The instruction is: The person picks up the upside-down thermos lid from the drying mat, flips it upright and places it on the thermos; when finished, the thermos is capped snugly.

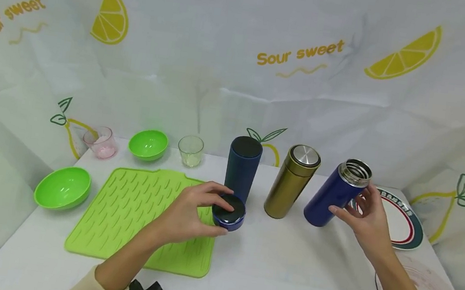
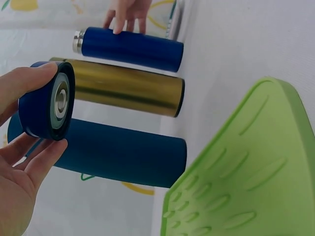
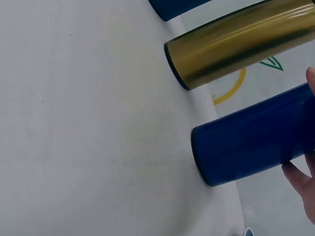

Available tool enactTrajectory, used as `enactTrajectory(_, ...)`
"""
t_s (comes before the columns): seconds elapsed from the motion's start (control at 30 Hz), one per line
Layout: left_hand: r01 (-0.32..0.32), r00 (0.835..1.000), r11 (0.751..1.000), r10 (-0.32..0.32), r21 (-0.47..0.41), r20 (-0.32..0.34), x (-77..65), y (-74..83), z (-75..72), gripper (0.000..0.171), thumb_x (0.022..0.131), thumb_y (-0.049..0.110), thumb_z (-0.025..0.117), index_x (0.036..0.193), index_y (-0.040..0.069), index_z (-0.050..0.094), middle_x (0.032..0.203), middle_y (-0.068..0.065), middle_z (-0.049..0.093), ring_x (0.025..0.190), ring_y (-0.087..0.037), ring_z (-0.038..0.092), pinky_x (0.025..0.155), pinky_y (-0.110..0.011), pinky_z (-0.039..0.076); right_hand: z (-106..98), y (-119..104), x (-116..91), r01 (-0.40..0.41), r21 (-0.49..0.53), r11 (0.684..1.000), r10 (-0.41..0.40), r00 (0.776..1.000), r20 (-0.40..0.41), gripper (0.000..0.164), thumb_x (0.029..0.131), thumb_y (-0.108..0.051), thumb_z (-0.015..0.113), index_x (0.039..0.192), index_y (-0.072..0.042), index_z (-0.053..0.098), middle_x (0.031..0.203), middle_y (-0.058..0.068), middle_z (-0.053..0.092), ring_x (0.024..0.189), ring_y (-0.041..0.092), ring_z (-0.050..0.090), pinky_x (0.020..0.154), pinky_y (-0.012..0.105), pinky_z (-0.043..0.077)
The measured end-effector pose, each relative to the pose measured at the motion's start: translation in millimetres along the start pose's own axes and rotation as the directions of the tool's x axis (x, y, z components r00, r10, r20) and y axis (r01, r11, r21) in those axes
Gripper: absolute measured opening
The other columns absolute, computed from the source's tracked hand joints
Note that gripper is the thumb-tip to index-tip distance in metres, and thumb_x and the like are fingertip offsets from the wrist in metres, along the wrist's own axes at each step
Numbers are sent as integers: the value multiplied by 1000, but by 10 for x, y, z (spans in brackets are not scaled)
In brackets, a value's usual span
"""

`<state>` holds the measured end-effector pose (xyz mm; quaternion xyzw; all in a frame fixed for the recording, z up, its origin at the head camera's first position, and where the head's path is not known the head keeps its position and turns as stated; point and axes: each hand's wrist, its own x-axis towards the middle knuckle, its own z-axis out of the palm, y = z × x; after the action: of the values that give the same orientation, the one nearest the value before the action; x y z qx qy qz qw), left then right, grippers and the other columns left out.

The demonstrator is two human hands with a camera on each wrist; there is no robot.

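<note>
Between thumb and fingers, my left hand (image 1: 191, 212) pinches a dark blue flask lid (image 1: 229, 218) above the right side of the green mat. The left wrist view shows the lid's underside, with a pale ring and a metal centre (image 2: 60, 101). My right hand (image 1: 368, 224) grips the blue thermos flask (image 1: 327, 199) near its top, thumb in front and fingers at its right side. That flask stands lidless, its steel threaded neck (image 1: 355, 173) bare. Left of it stand a gold thermos flask (image 1: 290, 186) with its lid on and a dark teal flask (image 1: 242, 168).
A green ridged mat (image 1: 132, 215) covers the left of the white table. Around it sit a larger green bowl (image 1: 62, 188), a smaller one (image 1: 148, 145), a pink glass (image 1: 104, 143) and a clear glass (image 1: 190, 152). A rimmed plate (image 1: 411, 232) lies behind my right hand.
</note>
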<state>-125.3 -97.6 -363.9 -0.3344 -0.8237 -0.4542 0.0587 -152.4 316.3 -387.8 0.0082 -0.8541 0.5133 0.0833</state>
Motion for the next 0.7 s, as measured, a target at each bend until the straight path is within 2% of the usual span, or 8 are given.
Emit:
enactTrajectory(0.27, 10, 1000, 1000, -10, 12, -26, -86, 9, -45, 36, 71, 15, 93, 104, 19, 79, 131, 0, 69, 120, -21, 67, 102, -35, 57, 159, 2, 47, -34, 29, 999, 34, 999, 3, 94, 90, -15, 78, 162, -25, 18, 166, 16, 28, 151, 45, 32, 108, 18, 48)
enactTrajectory(0.33, 5, 1000, 1000, -5, 5, -31, -88, 15, -50, 36, 71, 14, 92, 104, 19, 79, 131, -1, 69, 120, -21, 67, 102, -35, 57, 182, 10, 61, -33, 33, 999, 33, 999, 2, 94, 90, -15, 79, 162, -24, 19, 165, 16, 29, 151, 45, 33, 108, 18, 49)
enactTrajectory(0.47, -2, 1000, 1000, 2, -4, -25, -64, 24, -39, 36, 72, 15, 92, 105, 18, 79, 132, -1, 68, 121, -21, 67, 103, -35, 56, 189, 18, 66, -43, 26, 999, 44, 999, -27, 93, 89, -13, 80, 160, -22, 21, 161, 16, 33, 149, 43, 37, 101, 9, 49)
enactTrajectory(0.5, 0, 1000, 1000, 0, -5, -24, -58, 25, -34, 36, 72, 15, 92, 105, 18, 79, 132, -1, 68, 121, -21, 66, 103, -35, 56, 188, 24, 67, -48, 15, 999, 48, 998, -36, 93, 89, -15, 80, 160, -21, 22, 160, 16, 34, 148, 43, 38, 101, 11, 50)
enactTrajectory(0.57, 0, 1000, 1000, -1, -3, -21, -45, 26, -24, 36, 72, 15, 92, 105, 18, 79, 132, 0, 68, 122, -21, 66, 103, -35, 56, 180, 24, 65, -59, 2, 998, 59, 997, -53, 93, 88, -17, 81, 160, -19, 23, 160, 17, 35, 147, 43, 39, 108, 23, 52)
enactTrajectory(0.63, 0, 1000, 1000, 0, -3, -19, -34, 27, -14, 36, 72, 15, 92, 105, 18, 79, 132, 0, 68, 122, -21, 66, 103, -35, 56, 163, 17, 53, -75, -13, 997, 74, 995, -65, 95, 87, -21, 82, 160, -17, 22, 162, 18, 34, 147, 45, 39, 114, 42, 50)
enactTrajectory(0.7, -1, 1000, 1000, 1, -9, -15, -24, 29, -6, 36, 72, 15, 92, 105, 18, 79, 132, -1, 68, 122, -21, 66, 103, -35, 56, 142, 9, 34, -92, -18, 996, 91, 993, -72, 97, 86, -22, 83, 161, -14, 21, 163, 19, 33, 148, 47, 38, 114, 58, 45)
